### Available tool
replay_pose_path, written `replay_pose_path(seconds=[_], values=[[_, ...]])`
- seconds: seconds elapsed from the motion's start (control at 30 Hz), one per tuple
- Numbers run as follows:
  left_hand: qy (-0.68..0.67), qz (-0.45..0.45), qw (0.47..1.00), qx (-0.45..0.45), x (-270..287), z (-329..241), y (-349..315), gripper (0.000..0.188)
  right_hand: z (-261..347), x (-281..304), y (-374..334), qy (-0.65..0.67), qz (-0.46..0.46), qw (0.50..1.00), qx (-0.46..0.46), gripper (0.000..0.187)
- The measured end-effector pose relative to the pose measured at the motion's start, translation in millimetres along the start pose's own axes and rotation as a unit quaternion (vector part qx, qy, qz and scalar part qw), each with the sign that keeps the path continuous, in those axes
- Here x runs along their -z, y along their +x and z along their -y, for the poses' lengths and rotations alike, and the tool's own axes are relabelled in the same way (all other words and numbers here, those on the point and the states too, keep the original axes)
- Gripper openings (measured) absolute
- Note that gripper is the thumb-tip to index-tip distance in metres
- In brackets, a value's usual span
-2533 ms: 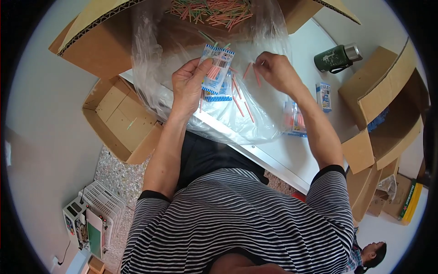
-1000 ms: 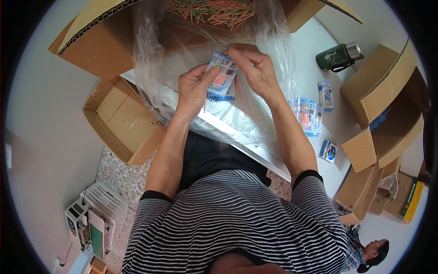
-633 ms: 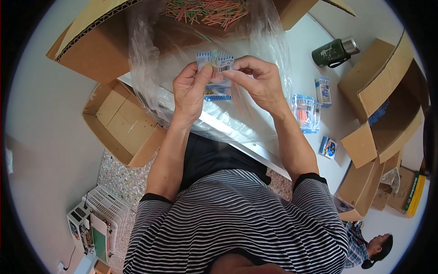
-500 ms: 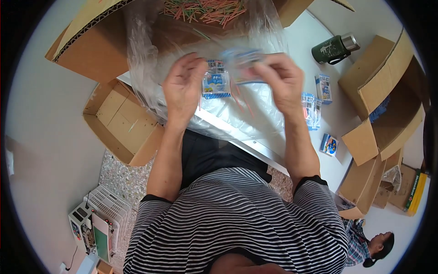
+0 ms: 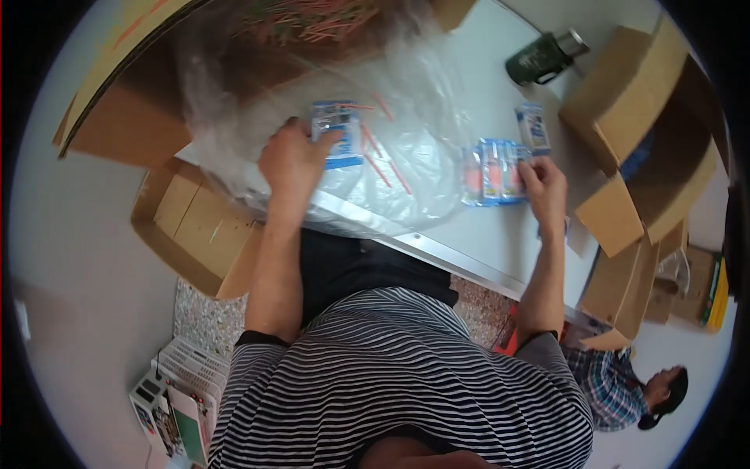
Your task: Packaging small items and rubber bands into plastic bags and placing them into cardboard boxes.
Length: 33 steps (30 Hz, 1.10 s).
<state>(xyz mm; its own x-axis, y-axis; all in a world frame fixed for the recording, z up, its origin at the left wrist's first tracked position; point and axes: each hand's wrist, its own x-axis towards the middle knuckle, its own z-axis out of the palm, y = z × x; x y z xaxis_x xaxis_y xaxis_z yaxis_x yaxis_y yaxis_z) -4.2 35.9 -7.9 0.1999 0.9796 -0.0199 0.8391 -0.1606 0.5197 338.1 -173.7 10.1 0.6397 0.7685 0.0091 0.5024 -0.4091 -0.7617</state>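
Head view showed the person's two bare hands well apart over a white counter (image 5: 469,244). The left forearm (image 5: 273,270) rose almost straight up from its dark-cuffed sleeve, and the left hand (image 5: 293,162) angled forward with its back uppermost. Its thumb and fingers stood wide of each other, the thumb reaching right across the lower left part of a flat blue-and-white plastic packet (image 5: 347,153), the fingers off the packet's left side. That packet lay on crumpled clear plastic sheeting (image 5: 428,168), with several thin pink sticks (image 5: 377,170) strewn just beside it, mostly to its right.

The right forearm (image 5: 547,270) stood nearly upright as well, the wrist slightly bent and the right hand (image 5: 548,187) turned inward. Its thumb and fingertips were drawn narrowly together at the right edge of a side-by-side group of clear, blue-edged packets with pink contents (image 5: 492,173); whether they pinched that edge could not be told. Beyond this hand lay a small blue-and-white pack (image 5: 534,129), and farther off a dark green metal flask (image 5: 535,61).
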Motion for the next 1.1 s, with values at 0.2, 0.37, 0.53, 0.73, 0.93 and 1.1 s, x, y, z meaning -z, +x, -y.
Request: replay_pose_path(seconds=[0.2,0.37,0.53,0.73,0.93,1.1], values=[[-0.134,-0.002,0.991,0.012,-4,12,7,0.033,5,-9,0,-0.1,-0.041,0.994,-0.022,0.023],[-0.14,-0.016,0.99,-0.018,-4,11,2,0.029,11,-3,-4,-0.027,-0.031,0.999,-0.026,0.024],[-0.107,-0.084,0.989,-0.058,-6,8,-3,0.027,15,-8,-6,-0.087,-0.006,0.996,-0.025,0.03],[-0.125,-0.114,0.984,-0.053,-6,15,-3,0.023,8,-12,-19,-0.162,-0.158,0.966,0.123,0.044],[-0.134,-0.175,0.97,-0.104,-13,17,2,0.018,75,-36,-31,0.127,0.006,0.988,0.089,0.029],[-0.176,-0.201,0.95,-0.161,-9,16,2,0.013,143,-112,-6,0.129,0.153,0.96,0.194,0.046]])
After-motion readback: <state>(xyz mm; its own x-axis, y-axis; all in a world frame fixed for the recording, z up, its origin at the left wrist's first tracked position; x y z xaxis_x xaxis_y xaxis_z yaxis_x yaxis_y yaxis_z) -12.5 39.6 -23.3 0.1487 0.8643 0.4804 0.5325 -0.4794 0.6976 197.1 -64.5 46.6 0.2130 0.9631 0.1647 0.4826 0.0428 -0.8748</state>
